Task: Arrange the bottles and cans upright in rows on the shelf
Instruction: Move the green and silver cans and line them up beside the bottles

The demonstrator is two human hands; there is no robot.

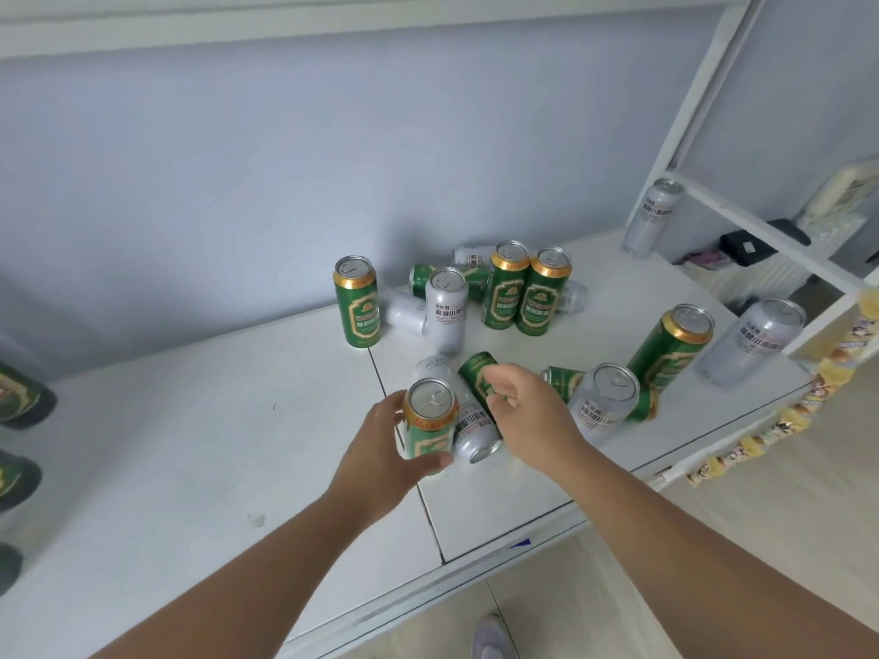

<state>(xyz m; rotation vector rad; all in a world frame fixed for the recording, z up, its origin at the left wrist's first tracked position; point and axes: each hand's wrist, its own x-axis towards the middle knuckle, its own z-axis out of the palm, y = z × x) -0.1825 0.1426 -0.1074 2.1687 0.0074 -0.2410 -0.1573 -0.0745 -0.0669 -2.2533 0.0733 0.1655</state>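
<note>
Head view, shelf (190,468) w/ cans in a loose cluster at centre and centre-right of frame. Left hand (380,449) is wrapped around an upright green can (430,420), thumb on the near side, fingers behind; right hand (528,411) is half-curled, fingertips closing on a tilted green can (478,375) that leans over a lying silver can (468,428). Probable risks: lifting the tilted can may set the silver one rolling toward the near shelf edge; either forearm sweeping right could knock the upright silver can (604,401) just beside the right wrist. Appearance: tall slim cans, green w/ gold rim or plain silver w/ dark print, pull-tab tops; approx. half stand upright, several lie on their sides behind and among them; no rows formed yet. Dark bottles (19,397) show at the left edge, blurred.
</note>
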